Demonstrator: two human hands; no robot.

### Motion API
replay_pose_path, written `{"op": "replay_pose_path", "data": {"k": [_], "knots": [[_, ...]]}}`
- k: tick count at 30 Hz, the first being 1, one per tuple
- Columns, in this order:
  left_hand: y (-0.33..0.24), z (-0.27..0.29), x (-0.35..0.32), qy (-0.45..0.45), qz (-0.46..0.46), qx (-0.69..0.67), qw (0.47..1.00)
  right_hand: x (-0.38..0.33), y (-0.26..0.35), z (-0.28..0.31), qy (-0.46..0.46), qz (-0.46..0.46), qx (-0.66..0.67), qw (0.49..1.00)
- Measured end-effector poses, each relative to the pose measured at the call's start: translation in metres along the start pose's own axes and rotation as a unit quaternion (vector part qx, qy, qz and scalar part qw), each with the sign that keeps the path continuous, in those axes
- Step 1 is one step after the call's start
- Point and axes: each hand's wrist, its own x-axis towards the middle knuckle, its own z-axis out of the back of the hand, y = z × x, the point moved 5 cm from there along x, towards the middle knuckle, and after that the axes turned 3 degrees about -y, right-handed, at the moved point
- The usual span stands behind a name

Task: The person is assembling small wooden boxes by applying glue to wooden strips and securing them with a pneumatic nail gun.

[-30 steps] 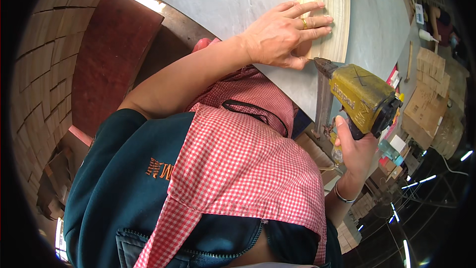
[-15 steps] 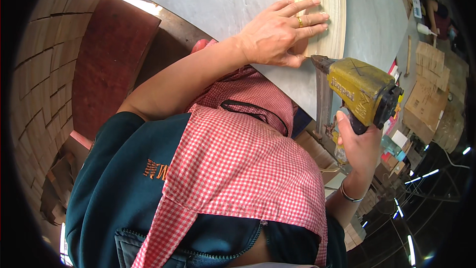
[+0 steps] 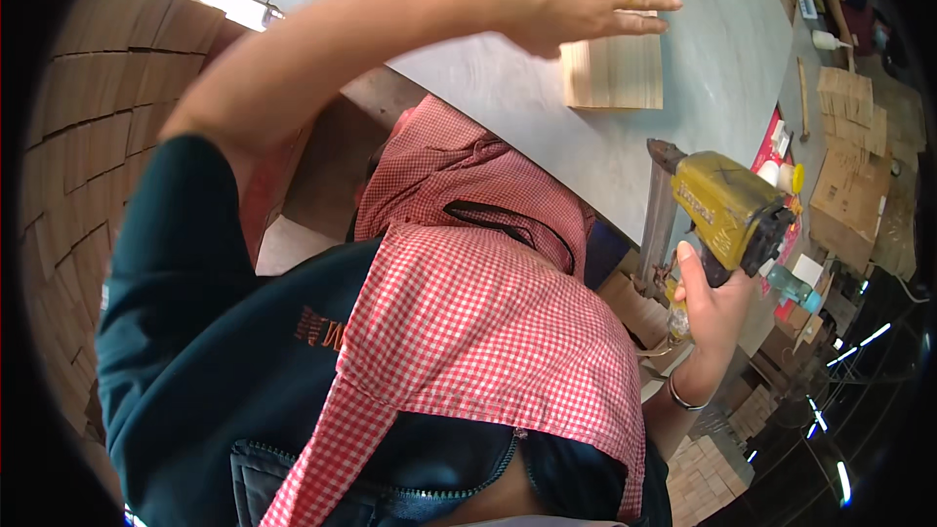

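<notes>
While the left hand (image 3: 566,2) spreads wide over the wood (image 3: 615,76), the right hand (image 3: 717,310) grips a yellow nail gun (image 3: 727,200), grey tabletop (image 3: 722,68) and its edge between them.

The wooden piece (image 3: 613,76) lies on the table (image 3: 717,49), left of the nail gun (image 3: 727,203).

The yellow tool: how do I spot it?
Find the big grey table at the top. Near its lower right edge is the person's right hand. It grips the yellow tool, which, unlike the pale wood nearby, has a dark, narrow nose.
</notes>
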Motion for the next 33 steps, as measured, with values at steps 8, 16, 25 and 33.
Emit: {"op": "replay_pose_path", "data": {"k": [8,16,25,33], "knots": [[0.007,-0.015,0.062,0.144,0.113,0.002,0.983,-0.034,-0.029,-0.008,-0.014,-0.001,0.074,0.997],[-0.024,-0.029,0.086,0.06,0.24,-0.032,0.968,-0.003,-0.038,0.029,-0.042,-0.04,0.067,0.996],[-0.009,-0.036,0.069,0.099,0.242,-0.09,0.961,0.05,-0.025,0.024,-0.011,-0.002,0.06,0.998],[-0.007,-0.035,0.066,0.066,0.258,-0.085,0.96,0.069,-0.014,0.015,0.03,0.003,0.038,0.999]]}}
